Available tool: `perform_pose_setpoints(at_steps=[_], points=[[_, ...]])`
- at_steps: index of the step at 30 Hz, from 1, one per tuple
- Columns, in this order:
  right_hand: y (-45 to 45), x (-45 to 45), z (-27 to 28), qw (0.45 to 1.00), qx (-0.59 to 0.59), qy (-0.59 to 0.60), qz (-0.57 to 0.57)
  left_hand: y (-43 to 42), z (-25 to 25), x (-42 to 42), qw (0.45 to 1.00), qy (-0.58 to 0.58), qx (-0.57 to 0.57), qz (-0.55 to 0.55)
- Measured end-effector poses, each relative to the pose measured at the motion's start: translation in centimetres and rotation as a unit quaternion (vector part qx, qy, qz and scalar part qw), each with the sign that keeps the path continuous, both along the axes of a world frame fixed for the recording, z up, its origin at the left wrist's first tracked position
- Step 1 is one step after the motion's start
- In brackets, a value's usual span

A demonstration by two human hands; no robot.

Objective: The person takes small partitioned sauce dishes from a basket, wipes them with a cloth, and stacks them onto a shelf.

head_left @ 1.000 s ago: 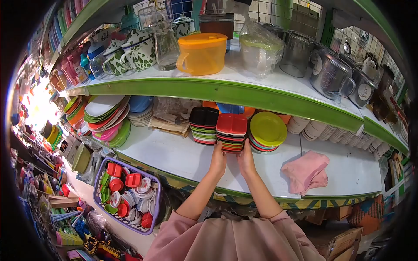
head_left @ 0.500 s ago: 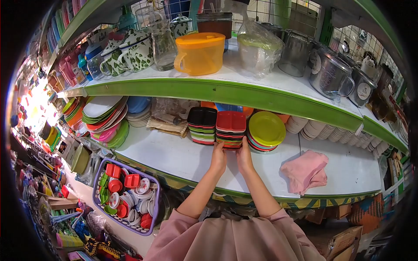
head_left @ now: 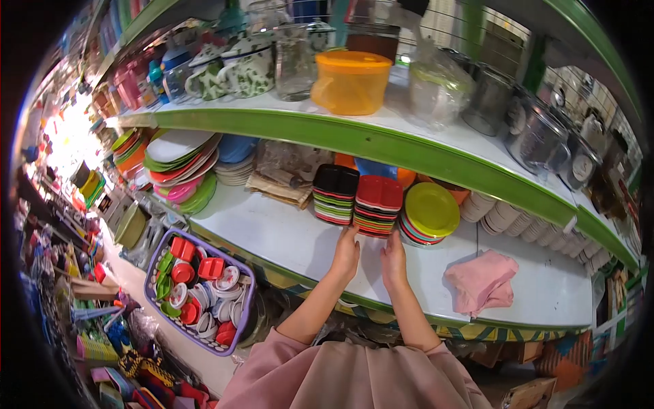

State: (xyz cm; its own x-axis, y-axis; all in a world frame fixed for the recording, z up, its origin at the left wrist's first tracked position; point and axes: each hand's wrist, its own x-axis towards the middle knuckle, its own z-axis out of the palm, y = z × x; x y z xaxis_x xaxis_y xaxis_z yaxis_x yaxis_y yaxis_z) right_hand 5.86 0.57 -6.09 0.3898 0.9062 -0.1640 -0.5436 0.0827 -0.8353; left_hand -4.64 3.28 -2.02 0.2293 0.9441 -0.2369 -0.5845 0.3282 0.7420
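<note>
A stack of divided plastic trays with a red one on top stands on the white shelf. Beside its lower front left corner is my left hand, fingers stretched toward the stack and seemingly touching it. My right hand is just below the front right corner, fingers extended, palm facing inward. Neither hand wraps around anything. To the left, a similar stack topped by a black tray stands close alongside. Round plates with a lime green one on top are stacked on the right.
A folded pink cloth lies on the shelf at right. Several plates are piled at left. A purple basket of small dishes stands below. Overhead, the green-edged shelf holds an orange jug and glass containers.
My hands have drawn back slightly from the red-topped stack, which looks pushed in beside the black-topped one. The view has tilted and shifted, moving the shelf contents rightward in it.
</note>
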Motion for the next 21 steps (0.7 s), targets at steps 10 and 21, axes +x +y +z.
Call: perform_pose_setpoints(at_steps=[10, 21], points=[[-2.2, -9.3, 0.7, 0.997, -0.004, -0.047, 0.062, -2.6, -4.4, -10.8, 0.986, -0.009, 0.023, 0.165], [3.8, -33.7, -3.7, 0.924, 0.077, -0.078, 0.367, -8.2, -7.1, -35.0, 0.842, 0.103, 0.049, 0.528]])
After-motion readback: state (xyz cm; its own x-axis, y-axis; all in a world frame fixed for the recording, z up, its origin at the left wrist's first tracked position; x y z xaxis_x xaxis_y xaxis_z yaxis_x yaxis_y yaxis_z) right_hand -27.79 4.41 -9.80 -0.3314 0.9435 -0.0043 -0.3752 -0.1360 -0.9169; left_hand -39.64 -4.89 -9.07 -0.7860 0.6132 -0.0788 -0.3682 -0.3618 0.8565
